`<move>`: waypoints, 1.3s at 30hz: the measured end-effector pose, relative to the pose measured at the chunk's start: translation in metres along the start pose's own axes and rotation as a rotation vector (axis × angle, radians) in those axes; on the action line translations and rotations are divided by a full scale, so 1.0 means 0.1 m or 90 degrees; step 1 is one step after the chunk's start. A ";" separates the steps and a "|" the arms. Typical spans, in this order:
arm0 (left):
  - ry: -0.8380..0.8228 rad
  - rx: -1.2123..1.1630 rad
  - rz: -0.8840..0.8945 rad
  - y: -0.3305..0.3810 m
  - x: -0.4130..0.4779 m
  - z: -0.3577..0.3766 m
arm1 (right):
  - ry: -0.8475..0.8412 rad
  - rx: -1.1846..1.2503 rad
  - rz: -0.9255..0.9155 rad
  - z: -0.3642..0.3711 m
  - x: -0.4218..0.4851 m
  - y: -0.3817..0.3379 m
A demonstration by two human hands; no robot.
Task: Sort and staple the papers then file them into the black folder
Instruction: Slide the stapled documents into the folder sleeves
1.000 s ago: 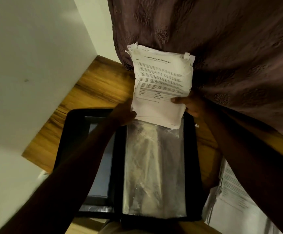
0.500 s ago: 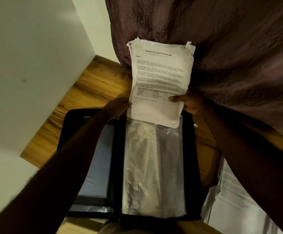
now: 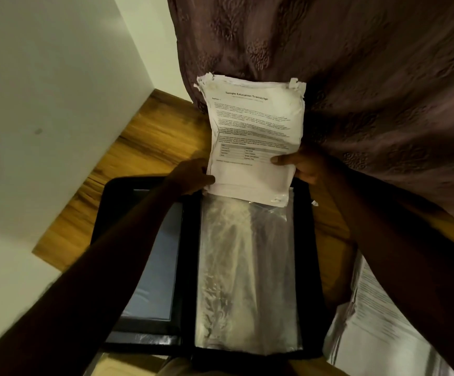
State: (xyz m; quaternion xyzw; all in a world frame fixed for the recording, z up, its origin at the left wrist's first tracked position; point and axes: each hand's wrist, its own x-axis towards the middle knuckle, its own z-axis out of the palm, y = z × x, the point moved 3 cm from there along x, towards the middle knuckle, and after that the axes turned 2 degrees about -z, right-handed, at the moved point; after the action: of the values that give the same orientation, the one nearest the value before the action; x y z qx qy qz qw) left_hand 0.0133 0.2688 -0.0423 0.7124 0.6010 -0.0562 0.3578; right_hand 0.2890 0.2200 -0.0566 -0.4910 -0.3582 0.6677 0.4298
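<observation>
A black folder [image 3: 310,267] lies open on the wooden table, with a clear plastic sleeve [image 3: 244,275] on its right half. A thick bundle of white printed papers [image 3: 255,137] with frayed top corners stands at the sleeve's far opening; its lower edge sits just inside the sleeve. My left hand [image 3: 190,176] grips the bundle's lower left edge. My right hand [image 3: 301,166] grips its lower right edge, thumb on the front page.
A brown patterned curtain [image 3: 356,77] hangs behind the papers. A white wall [image 3: 44,104] borders the wooden table [image 3: 144,147] on the left. More printed papers [image 3: 377,321] lie at the right beside the folder.
The bundle has tilted a little and its lower edge has slipped slightly into the sleeve's mouth. Both hands kept their grip on its lower edges.
</observation>
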 end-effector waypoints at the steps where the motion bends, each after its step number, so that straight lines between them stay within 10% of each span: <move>1: -0.015 0.010 0.003 0.01 0.00 -0.02 | -0.003 0.004 0.002 -0.01 0.00 0.00; 26: 0.033 0.083 0.093 -0.08 0.06 -0.03 | -0.014 -0.033 0.052 0.06 0.06 0.04; 33: 0.201 -0.140 -0.046 -0.20 0.06 0.02 | -0.024 -0.047 0.040 0.06 0.12 0.09; 39: 0.029 -0.417 -0.093 -0.22 0.13 -0.01 | -0.044 -0.097 0.041 0.09 0.14 0.10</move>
State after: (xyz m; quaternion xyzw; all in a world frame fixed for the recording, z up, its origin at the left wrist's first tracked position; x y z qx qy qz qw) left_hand -0.0028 0.2804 -0.0583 0.5157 0.6442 0.1305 0.5496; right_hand 0.2763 0.2287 -0.0679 -0.5104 -0.4067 0.6683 0.3569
